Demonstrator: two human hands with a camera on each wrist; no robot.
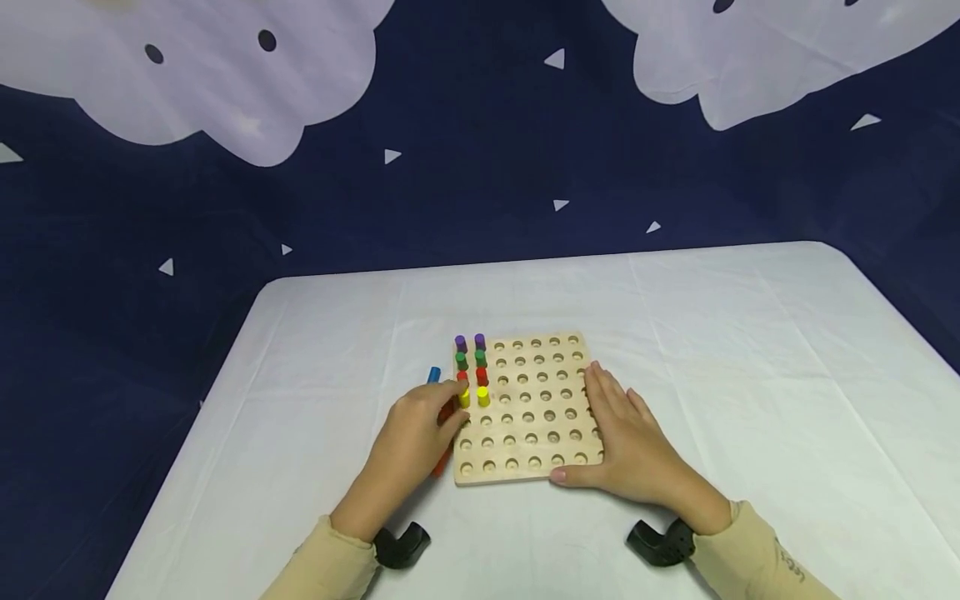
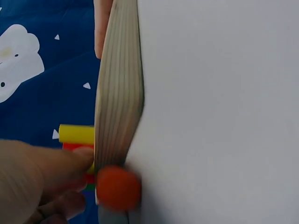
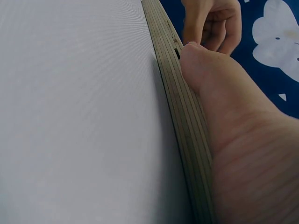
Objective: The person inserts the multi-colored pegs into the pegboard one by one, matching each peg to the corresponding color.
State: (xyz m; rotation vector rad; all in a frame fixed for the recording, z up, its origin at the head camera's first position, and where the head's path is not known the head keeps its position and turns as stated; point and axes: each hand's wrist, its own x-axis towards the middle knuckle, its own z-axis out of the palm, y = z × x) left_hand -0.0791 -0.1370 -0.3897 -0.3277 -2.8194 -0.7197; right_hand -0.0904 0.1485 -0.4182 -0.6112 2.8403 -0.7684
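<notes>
Left hand (image 1: 412, 425): pinching a yellow peg (image 1: 465, 400), so far as we can tell, fingertips half hiding it.
Right hand (image 1: 628, 442): fingers extended along the pegboard (image 1: 517, 407).
Pegboard: between both hands, on the tabletop (image 1: 735, 358).
Purple pegs (image 1: 480, 342): we count two, beyond the left hand.

A small indoor play or recording corner is suggested by the dark blue backdrop (image 1: 480, 167), printed with pale clouds (image 1: 225, 92) and small white triangles (image 1: 557, 59), that is seen behind a white-covered counter (image 1: 750, 375), though whether a home or a studio is shown cannot be told.
</notes>
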